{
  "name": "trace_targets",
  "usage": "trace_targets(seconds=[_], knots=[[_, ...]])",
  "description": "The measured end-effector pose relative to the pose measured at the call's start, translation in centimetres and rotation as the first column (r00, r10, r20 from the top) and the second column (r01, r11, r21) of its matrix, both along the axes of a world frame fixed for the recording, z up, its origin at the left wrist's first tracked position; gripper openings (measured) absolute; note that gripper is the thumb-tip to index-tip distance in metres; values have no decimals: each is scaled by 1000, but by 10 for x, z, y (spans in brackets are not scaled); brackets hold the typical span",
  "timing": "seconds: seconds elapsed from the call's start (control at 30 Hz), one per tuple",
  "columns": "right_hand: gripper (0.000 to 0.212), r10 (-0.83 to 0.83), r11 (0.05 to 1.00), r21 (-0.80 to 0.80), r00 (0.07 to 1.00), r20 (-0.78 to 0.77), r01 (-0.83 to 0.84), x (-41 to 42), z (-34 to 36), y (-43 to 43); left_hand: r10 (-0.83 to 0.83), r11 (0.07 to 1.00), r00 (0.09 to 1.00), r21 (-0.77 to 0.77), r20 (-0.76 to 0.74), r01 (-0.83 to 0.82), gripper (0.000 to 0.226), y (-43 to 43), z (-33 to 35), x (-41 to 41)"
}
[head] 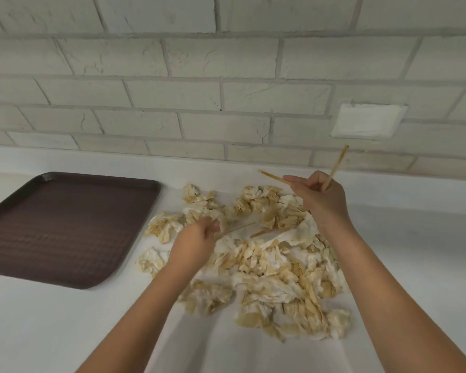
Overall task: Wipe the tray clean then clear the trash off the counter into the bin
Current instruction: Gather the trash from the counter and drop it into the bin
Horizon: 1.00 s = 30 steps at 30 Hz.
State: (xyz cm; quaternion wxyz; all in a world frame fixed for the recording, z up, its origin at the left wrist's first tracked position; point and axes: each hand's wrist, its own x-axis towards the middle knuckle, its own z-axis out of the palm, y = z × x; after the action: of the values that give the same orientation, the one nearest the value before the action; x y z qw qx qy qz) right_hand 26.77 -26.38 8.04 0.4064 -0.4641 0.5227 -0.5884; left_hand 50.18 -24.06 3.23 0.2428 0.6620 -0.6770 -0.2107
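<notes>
The tray (65,227) is dark brown with a raised rim and a fine woven texture, and its surface looks bare. It lies flat on the left part of the white counter (51,332). The trash is a wide heap of crumpled paper towels (275,267), white with yellow-brown stains, spread over the middle of the counter just to the right of the tray. Two thin wooden sticks (242,227) lie in a small gap inside the heap.

The far edge of the counter meets a pale brick wall (199,90), which carries a white cover plate (369,121) on the right. There is open counter near the person, below the tray, and more to the far right of the heap.

The right hand (320,200) is above the far side of the heap, with its fingers curled round two other held sticks (338,164) that point away in different directions. The left hand (197,238) is low at the left side of the heap, touching the paper close to the loose sticks. It is blurred, so I cannot tell whether its fingers pinch something. Both hands are well apart from the tray.
</notes>
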Motion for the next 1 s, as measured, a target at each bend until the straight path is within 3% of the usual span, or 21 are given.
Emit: trace_targets(seconds=[0.13,0.23,0.3,0.43,0.57,0.6,0.8,0.87,1.0], knots=[[9,-32,999,-5,999,12,32,1,-6,-5,93,996,994,6,-51,-93,22,-54,3,7],[16,28,999,49,977,-209,-18,0,-14,-13,45,998,997,32,70,-48,22,-94,-2,-4],[23,140,988,117,901,-411,-100,5,-20,-15,-5,995,988,99,157,-11,18,-113,-9,-12],[21,400,916,306,538,-742,-259,20,-38,-22,-10,973,940,221,341,-69,19,-133,-22,-16],[14,540,828,484,172,-824,-282,32,-55,-31,-6,964,920,245,392,-99,13,-133,-23,-13],[15,530,833,485,133,-838,-266,33,-60,-34,-11,963,915,250,403,-99,15,-131,-24,-11],[8,516,842,473,132,-846,-261,31,-68,-38,-86,959,934,284,346,-17,21,-120,-33,-1],[9,495,855,417,242,-835,-310,28,-65,-34,-47,974,963,228,264,-15,20,-119,-31,4],[15,324,932,188,475,-818,-311,25,-51,-35,95,995,994,23,-49,-94,22,-124,-16,15]])
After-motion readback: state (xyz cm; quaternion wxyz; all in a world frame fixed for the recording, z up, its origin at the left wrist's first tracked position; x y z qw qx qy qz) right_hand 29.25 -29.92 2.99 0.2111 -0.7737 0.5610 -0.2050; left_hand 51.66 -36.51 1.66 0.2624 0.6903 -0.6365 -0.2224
